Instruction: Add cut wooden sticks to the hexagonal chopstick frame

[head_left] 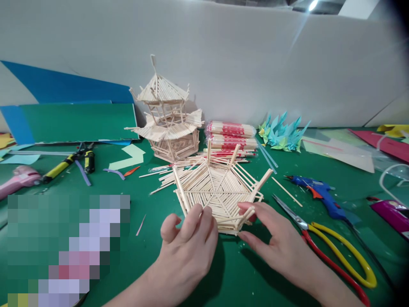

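A hexagonal base of thin wooden sticks (220,187), with short posts standing at its corners, lies on the table in front of me. My left hand (193,238) is closed at its near left edge, the fingers curled down over the sticks. Whatever those fingertips pinch is hidden behind the knuckles. At the near right corner, my right hand (268,234) grips the base between thumb and fingers, beside a short tilted post. Behind it stands a two-tier pavilion model (169,115) made of similar sticks. Loose sticks (172,177) are scattered between the two.
Red-banded packs of sticks (231,132) are stacked by the back wall. Right of the base lie scissors (306,226) with red and yellow handles and a blue glue gun (319,192). Turquoise folded paper (284,132) stands behind. Yellow-black pliers (64,164) rest at left.
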Tool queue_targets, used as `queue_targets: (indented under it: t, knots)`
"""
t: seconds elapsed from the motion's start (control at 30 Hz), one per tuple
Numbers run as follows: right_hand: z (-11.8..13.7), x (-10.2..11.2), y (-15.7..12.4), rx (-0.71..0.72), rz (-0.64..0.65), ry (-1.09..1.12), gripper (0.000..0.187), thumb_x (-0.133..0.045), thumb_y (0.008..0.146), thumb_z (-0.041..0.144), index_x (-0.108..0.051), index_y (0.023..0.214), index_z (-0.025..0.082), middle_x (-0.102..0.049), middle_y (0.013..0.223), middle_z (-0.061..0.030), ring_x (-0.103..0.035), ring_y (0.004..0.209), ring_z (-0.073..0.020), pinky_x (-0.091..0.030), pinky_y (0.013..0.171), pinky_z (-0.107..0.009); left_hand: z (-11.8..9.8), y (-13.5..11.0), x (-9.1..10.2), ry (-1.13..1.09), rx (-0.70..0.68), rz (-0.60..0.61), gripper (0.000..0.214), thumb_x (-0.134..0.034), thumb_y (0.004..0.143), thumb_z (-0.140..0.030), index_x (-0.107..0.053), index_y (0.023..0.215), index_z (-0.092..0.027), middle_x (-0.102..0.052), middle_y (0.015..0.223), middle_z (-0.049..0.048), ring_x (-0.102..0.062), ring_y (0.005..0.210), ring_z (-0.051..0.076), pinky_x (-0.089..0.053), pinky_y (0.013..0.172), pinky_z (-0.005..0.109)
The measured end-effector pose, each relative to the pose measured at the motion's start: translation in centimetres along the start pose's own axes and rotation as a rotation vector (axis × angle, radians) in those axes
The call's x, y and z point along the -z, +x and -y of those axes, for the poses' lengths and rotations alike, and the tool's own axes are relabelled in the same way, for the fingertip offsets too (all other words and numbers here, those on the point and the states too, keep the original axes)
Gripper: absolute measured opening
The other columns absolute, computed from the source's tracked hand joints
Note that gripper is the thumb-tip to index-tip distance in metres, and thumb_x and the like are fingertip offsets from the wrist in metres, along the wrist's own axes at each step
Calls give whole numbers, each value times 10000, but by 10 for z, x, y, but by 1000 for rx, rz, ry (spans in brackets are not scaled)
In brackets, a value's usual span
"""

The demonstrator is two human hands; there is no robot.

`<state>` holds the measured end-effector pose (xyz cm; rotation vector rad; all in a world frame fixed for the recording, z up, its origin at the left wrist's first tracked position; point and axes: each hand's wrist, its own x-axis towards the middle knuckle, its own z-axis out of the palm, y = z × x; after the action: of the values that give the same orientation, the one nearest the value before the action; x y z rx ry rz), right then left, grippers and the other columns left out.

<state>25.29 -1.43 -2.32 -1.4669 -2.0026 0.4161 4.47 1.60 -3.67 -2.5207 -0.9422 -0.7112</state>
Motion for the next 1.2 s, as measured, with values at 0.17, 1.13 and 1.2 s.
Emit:
queue_targets:
  t: [0.17,1.13,1.2]
  knots:
    - [-3,-8,2,7,-42,19,253,-469,854,189,-525,1100,171,-631,1028,-84,-594,953,-181,-490,828,-317,2,-1,0,-79,-5,1,304,-340,834,-56,-590,986,-138,-645,863,79,-468,1051,269,-243,833,381]
    - [8,-1,12,142,-141,-90,380,-593,796,243,-473,1154,202,-574,1101,-47,-488,1041,-178,-379,894,-330,8,19,10,-44,-100,2,288,-345,814,-21,-590,764,-164,-592,737,41,-466,963,246,-211,850,421]
    - [15,4,19,222,-88,-187,219,-568,818,236,-558,1036,224,-607,1024,-17,-499,990,-188,-368,853,-355,7,19,8,-43,-70,10,259,-369,827,-38,-589,773,-164,-583,708,29,-478,961,243,-235,802,408]
